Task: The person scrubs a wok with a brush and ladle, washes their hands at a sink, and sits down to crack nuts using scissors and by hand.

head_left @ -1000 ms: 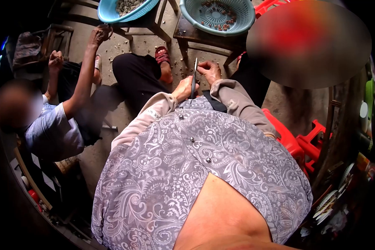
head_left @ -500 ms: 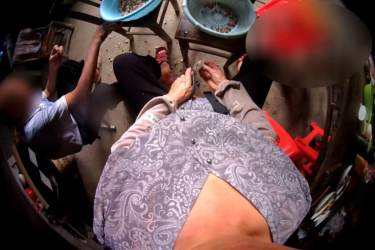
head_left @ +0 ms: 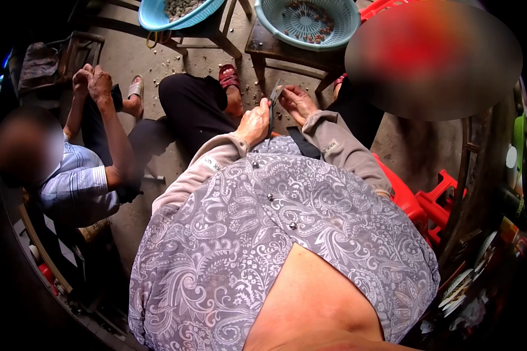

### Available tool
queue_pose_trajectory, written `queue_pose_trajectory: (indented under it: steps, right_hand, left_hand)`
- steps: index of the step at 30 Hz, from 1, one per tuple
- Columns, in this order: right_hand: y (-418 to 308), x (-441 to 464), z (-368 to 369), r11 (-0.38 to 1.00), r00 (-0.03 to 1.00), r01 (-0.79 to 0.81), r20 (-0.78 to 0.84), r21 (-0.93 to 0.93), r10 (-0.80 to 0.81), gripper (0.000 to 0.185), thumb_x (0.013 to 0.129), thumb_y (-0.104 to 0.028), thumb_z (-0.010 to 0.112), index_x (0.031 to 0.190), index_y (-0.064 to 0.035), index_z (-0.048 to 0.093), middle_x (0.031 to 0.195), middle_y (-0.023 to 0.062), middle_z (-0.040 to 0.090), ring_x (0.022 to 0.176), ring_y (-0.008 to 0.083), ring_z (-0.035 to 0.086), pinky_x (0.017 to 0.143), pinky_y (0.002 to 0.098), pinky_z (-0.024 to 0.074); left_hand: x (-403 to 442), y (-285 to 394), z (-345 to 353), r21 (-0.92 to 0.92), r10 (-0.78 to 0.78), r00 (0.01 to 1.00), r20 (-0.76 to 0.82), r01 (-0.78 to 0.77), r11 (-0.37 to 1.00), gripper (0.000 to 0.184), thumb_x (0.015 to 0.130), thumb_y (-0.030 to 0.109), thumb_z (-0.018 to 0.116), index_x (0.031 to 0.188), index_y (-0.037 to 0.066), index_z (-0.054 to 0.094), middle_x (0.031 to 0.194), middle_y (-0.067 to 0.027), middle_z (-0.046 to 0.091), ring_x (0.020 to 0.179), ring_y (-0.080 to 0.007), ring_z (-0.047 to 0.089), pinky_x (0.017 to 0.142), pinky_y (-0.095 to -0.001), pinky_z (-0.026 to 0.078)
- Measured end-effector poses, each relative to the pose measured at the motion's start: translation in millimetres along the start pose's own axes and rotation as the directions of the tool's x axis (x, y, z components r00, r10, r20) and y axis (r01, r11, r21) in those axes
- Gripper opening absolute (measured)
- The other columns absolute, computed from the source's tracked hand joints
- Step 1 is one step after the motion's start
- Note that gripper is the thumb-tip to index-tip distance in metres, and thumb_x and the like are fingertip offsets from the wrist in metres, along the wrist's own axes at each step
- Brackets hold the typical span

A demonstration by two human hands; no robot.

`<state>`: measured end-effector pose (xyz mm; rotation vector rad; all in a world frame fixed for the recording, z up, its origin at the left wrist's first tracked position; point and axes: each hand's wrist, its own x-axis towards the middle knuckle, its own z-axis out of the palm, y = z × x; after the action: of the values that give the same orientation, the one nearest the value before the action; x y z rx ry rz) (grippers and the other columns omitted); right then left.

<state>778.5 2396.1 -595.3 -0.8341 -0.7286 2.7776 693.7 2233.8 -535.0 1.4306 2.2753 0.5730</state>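
Observation:
My left hand point(head_left: 253, 123) is closed around the dark handles of a metal tool that looks like scissors point(head_left: 273, 100), its jaws pointing away from me. Just right of the jaws, my right hand point(head_left: 298, 105) pinches a small pale-brown piece point(head_left: 280, 89), perhaps a nut. The jaws are at or very near this piece; contact is too small to make out. Both hands are held above my lap, between my knees. Beyond them, a light-blue plastic basket point(head_left: 264, 26) with reddish-brown kernels sits on a wooden stool point(head_left: 262, 51).
Another blue basket point(head_left: 192, 22), full of pale nuts, stands at the upper left. A person point(head_left: 79, 175) sits on my left with hands together. Shell bits litter the floor point(head_left: 143, 205). A red plastic stool point(head_left: 436, 202) is at my right; a blurred patch covers the upper right.
The neighbour's hand has come back from the nut basket to meet the other hand. My hands stay nearly in place; the tool's jaws look slightly more spread beside the small piece.

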Motion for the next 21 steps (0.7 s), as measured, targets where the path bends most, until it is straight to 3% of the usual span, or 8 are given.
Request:
queue_pose_trajectory:
  steps: [9,12,15,17,19,21]
  right_hand:
    - [8,4,2,0.996,0.992,0.025,-0.122,-0.089,-0.036,0.008,0.084,-0.007,0.065,0.091,-0.0080,0.063,0.087,0.0002,0.064,0.076,0.0111,0.060,0.070,0.0225,0.0524]
    - [9,6,1,0.993,0.988,0.009,-0.153,-0.120,-0.027,0.006,0.083,-0.006,0.066,0.088,-0.0075,0.064,0.084,0.0000,0.063,0.074,0.0102,0.061,0.066,0.0217,0.0528]
    - [12,4,5,0.981,0.990,-0.003,-0.141,-0.195,-0.025,0.005,0.082,-0.006,0.066,0.087,-0.0058,0.064,0.083,0.0013,0.064,0.073,0.0102,0.062,0.064,0.0211,0.0532]
    - [14,4,2,0.976,0.991,0.003,-0.127,-0.216,-0.031,0.007,0.083,-0.006,0.066,0.088,-0.0034,0.063,0.085,0.0045,0.064,0.074,0.0112,0.062,0.064,0.0208,0.0535]
    - [5,5,1,0.998,0.988,0.001,-0.152,-0.066,-0.011,0.008,0.084,-0.008,0.064,0.091,-0.0036,0.063,0.088,0.0064,0.064,0.076,0.0123,0.062,0.067,0.0209,0.0535]
    - [-4,5,2,0.991,0.990,-0.036,-0.133,0.125,0.053,0.012,0.087,-0.009,0.061,0.096,-0.0014,0.062,0.093,0.0111,0.063,0.080,0.0143,0.061,0.069,0.0221,0.0539]
  left_hand:
    - [0,-10,17,-0.145,-0.014,0.997,0.070,0.024,0.989,0.045,0.081,0.012,0.056,0.112,-0.012,0.034,0.073,-0.0267,0.060,0.067,-0.0418,0.061,0.059,-0.0465,0.047]
    - [0,-9,20,-0.215,-0.069,0.993,0.092,0.087,0.973,0.035,0.080,0.012,0.054,0.104,-0.010,0.042,0.070,-0.0258,0.060,0.066,-0.0402,0.062,0.060,-0.0457,0.048]
    - [4,-9,32,-0.379,-0.257,0.959,0.117,0.282,0.881,0.029,0.078,0.014,0.053,0.096,-0.008,0.048,0.066,-0.0226,0.060,0.062,-0.0369,0.062,0.059,-0.0437,0.048]
    - [7,-9,27,-0.483,-0.258,0.940,0.225,0.337,0.808,0.028,0.078,0.016,0.053,0.094,-0.007,0.049,0.069,-0.0222,0.059,0.064,-0.0330,0.063,0.060,-0.0415,0.049]
    - [8,-7,12,-0.540,-0.187,0.943,0.277,0.314,0.781,0.033,0.078,0.017,0.053,0.100,-0.007,0.048,0.081,-0.0211,0.059,0.070,-0.0258,0.063,0.061,-0.0364,0.050]
    - [5,4,-5,-0.771,-0.331,0.837,0.435,0.537,0.344,0.037,0.077,0.018,0.052,0.104,-0.006,0.046,0.085,-0.0198,0.058,0.075,-0.0241,0.062,0.065,-0.0337,0.049]
